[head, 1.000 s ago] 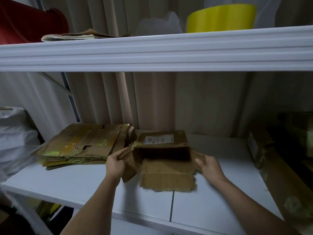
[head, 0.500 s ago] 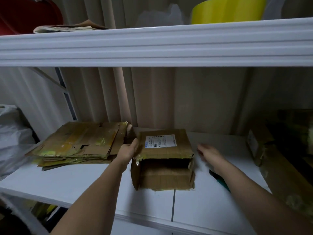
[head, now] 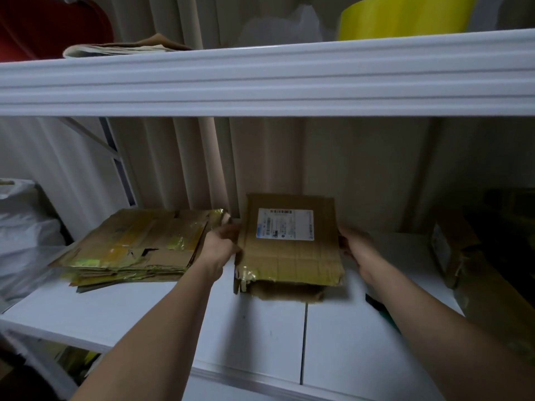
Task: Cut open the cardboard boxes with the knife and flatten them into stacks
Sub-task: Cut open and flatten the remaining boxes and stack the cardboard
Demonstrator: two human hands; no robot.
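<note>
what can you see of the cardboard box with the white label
The box is brown corrugated cardboard, worn and creased, largely collapsed, its broad face tilted toward the camera. A white printed shipping label sits on that face, and shiny tape shows at its lower left corner. Its torn lower edge rests on the white shelf. The left hand grips its left edge, the right hand its right edge.

The cardboard box (head: pixel 291 250) with a white shipping label lies on the white shelf (head: pixel 260 337) — left hand (head: pixel 221 246) gripping its left edge, right hand (head: pixel 357 248) its right. Left of the box sits a stack of flattened cardboard (head: pixel 136 246).
</note>
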